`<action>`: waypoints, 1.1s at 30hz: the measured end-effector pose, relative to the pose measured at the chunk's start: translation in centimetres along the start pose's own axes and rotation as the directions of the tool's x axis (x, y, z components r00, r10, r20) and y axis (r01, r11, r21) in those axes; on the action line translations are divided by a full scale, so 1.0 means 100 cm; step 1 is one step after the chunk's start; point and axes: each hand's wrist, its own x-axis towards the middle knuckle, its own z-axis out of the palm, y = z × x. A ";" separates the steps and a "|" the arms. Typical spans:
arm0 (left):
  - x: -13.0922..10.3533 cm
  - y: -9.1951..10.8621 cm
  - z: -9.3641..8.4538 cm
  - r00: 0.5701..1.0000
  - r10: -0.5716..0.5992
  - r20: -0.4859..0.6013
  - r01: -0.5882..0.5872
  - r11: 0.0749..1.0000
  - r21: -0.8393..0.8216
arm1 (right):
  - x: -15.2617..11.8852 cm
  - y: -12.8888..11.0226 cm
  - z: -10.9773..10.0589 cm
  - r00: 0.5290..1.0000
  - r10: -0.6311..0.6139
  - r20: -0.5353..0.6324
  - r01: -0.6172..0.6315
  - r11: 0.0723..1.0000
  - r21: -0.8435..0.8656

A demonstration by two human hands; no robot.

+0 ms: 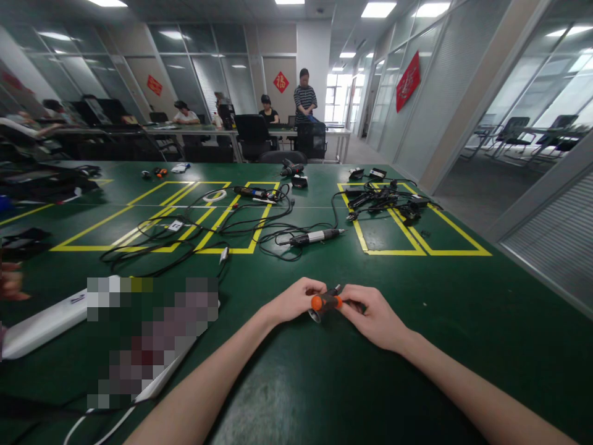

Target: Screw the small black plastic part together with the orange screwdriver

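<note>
In front of me, my left hand (pixel 300 299) and my right hand (pixel 370 314) meet over the green table (pixel 463 346). Between them is a small black tool with orange ends (pixel 328 301), its exact kind unclear. A round metal part shows under its left end, and a short grey tip sticks up behind. My left fingers are closed on the left side of it, while my right fingers pinch the right side. Fingertips are partly hidden behind the tool. Farther out lies a grey and black electric screwdriver (pixel 317 237) with its cable.
White power strips (pixel 50 321) lie at left, one partly blurred out; another person's hand (pixel 13 281) is beside them. Black cables (pixel 152 235), another electric screwdriver (pixel 254 193) and a black cable heap (pixel 380 199) cover yellow-taped areas. People sit or stand beyond the table.
</note>
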 end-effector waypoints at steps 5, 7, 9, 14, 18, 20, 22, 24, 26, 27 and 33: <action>0.000 -0.002 -0.002 1.000 -0.005 0.012 0.004 1.000 0.029 | 0.000 0.002 0.001 1.000 0.012 -0.004 -0.012 1.000 0.004; 0.000 -0.002 -0.002 1.000 -0.010 0.012 0.009 0.999 0.034 | 0.000 0.001 0.001 1.000 0.020 -0.012 -0.020 1.000 0.004; 0.001 -0.001 -0.002 1.000 -0.016 0.009 0.015 0.999 0.042 | 0.000 -0.001 0.002 1.000 0.025 -0.018 -0.025 1.000 0.004; 0.002 0.002 0.000 1.000 0.006 0.003 -0.006 0.996 0.086 | -0.001 -0.003 0.005 0.999 0.025 -0.036 -0.026 0.999 -0.019; 0.002 0.000 0.002 1.000 0.004 0.008 -0.005 0.994 0.106 | -0.001 -0.001 0.008 0.997 0.011 -0.070 -0.015 0.998 -0.055; 0.002 -0.002 0.004 1.000 -0.009 0.007 0.008 0.993 0.121 | 0.000 0.001 0.009 0.996 0.001 -0.094 -0.008 0.997 -0.078; 0.002 -0.005 0.007 1.000 -0.016 0.004 0.016 0.991 0.134 | 0.000 0.002 0.008 0.995 -0.015 -0.095 0.007 0.996 -0.088; 0.003 -0.008 0.009 1.000 -0.009 -0.004 0.010 0.989 0.151 | 0.001 0.003 0.006 0.996 -0.035 -0.080 0.028 0.996 -0.088; 0.003 -0.010 0.010 1.000 0.011 -0.014 -0.009 0.986 0.166 | 0.001 0.003 0.004 0.996 -0.053 -0.076 0.046 0.995 -0.090; 0.002 -0.010 0.009 1.000 0.023 -0.022 -0.019 0.985 0.169 | 0.001 0.004 0.003 0.995 -0.056 -0.083 0.049 0.995 -0.091; -0.002 -0.006 0.005 0.992 0.058 -0.109 -0.031 0.973 0.228 | 0.003 0.012 -0.004 0.982 0.033 -0.185 -0.040 0.999 -0.034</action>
